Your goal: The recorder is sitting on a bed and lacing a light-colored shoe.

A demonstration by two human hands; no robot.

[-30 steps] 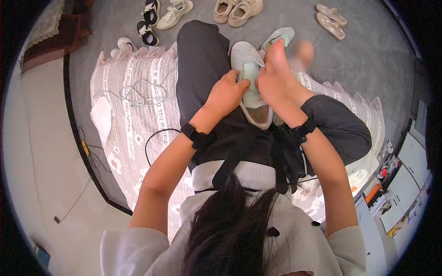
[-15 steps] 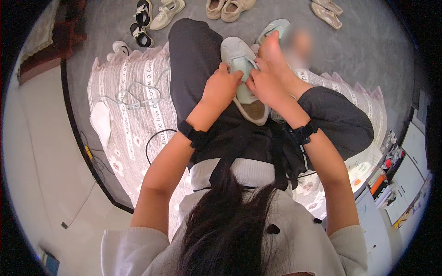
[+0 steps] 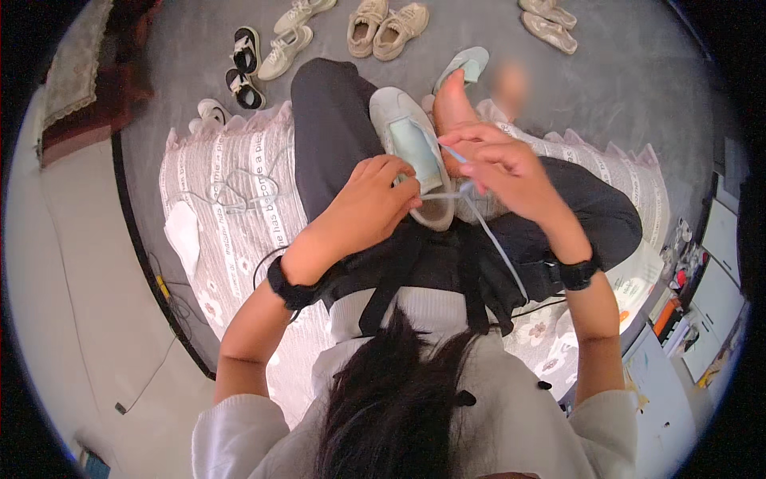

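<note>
A white sneaker (image 3: 391,108) with a pale green tongue (image 3: 416,148) rests in my lap, toe pointing away. My left hand (image 3: 367,199) is curled at its left side, with thumb and fingers closed where a pale shoelace (image 3: 499,243) meets them. From there the lace runs across the shoe's opening to my right hand (image 3: 511,172), raised on the right with its fingers pinching the lace. The loose length trails down over my right leg. My bare foot (image 3: 453,104) lies just beyond the right hand.
A patterned cloth (image 3: 239,160) lies under me, bearing a loose pale lace (image 3: 231,199) and a white sock (image 3: 183,235) on the left. A matching sneaker (image 3: 467,64) and several other pairs, including beige shoes (image 3: 383,30), stand on the grey floor ahead.
Both hands were together on the sneaker's front. My right hand has lifted away rightward, drawing out the lace, while my left has slid nearer the heel. More of the tongue shows.
</note>
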